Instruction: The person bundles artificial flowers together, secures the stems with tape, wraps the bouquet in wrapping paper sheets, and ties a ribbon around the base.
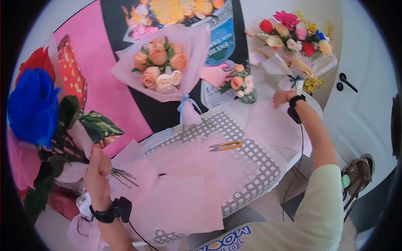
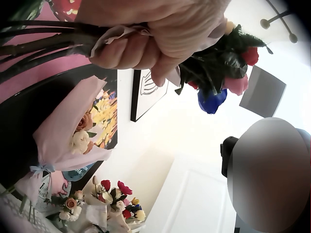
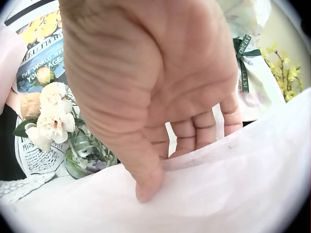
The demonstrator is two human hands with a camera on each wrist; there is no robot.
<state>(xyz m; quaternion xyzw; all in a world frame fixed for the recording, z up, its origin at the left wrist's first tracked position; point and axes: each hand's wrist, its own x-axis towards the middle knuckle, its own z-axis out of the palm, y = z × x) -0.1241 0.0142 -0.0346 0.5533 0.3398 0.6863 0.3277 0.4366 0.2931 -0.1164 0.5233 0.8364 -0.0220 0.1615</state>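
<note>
At the left of the head view, my left hand (image 1: 98, 173) holds a bunch of stems (image 1: 125, 178) partly wrapped in pale paper. A large blue rose (image 1: 33, 106), with red and pink blooms beside it, tops the bunch. In the left wrist view, the hand's (image 2: 158, 36) fingers curl round the stems (image 2: 39, 42). My right hand (image 1: 283, 98) is at the table's far right. Seen in the right wrist view, this hand (image 3: 150, 73) has its thumb over the near side of a pale pink sheet (image 3: 209, 189), other fingers behind its edge.
Orange-handled snips (image 1: 228, 146) and pink sheets (image 1: 180, 201) lie on the checked cloth (image 1: 268, 178). Behind them are a peach rose bouquet (image 1: 158, 56) in pink wrap and a small glass vase (image 1: 249, 98) of flowers. A mixed bouquet (image 1: 293, 44) stands at the back right.
</note>
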